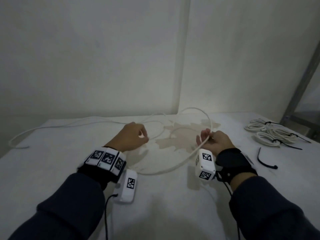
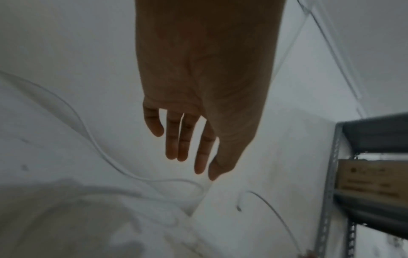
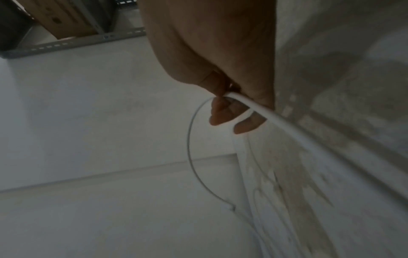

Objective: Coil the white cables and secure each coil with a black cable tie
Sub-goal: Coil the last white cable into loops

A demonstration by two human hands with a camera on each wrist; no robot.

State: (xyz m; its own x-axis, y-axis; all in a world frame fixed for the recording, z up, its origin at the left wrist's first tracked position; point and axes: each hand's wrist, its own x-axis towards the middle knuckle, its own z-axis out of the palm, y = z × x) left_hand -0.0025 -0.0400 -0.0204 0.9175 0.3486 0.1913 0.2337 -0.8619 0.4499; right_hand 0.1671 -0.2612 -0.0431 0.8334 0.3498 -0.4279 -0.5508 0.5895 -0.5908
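A long white cable (image 1: 183,161) sprawls in loose loops over the white table (image 1: 164,205), one end trailing off to the far left. My right hand (image 1: 213,141) pinches the cable between thumb and fingers above the table, and a tall loop arches up behind it. The right wrist view shows that hand (image 3: 225,108) with the cable (image 3: 287,122) running out past the fingertips. My left hand (image 1: 133,137) hovers left of the loops and holds nothing. In the left wrist view its fingers (image 2: 187,150) hang straight over a cable strand (image 2: 95,144).
Several tied white coils (image 1: 270,134) lie at the table's back right. A loose black cable tie (image 1: 265,161) lies in front of them. A brownish stain (image 1: 181,139) marks the table's middle. A metal shelf frame (image 1: 301,80) stands at the right, and white walls behind.
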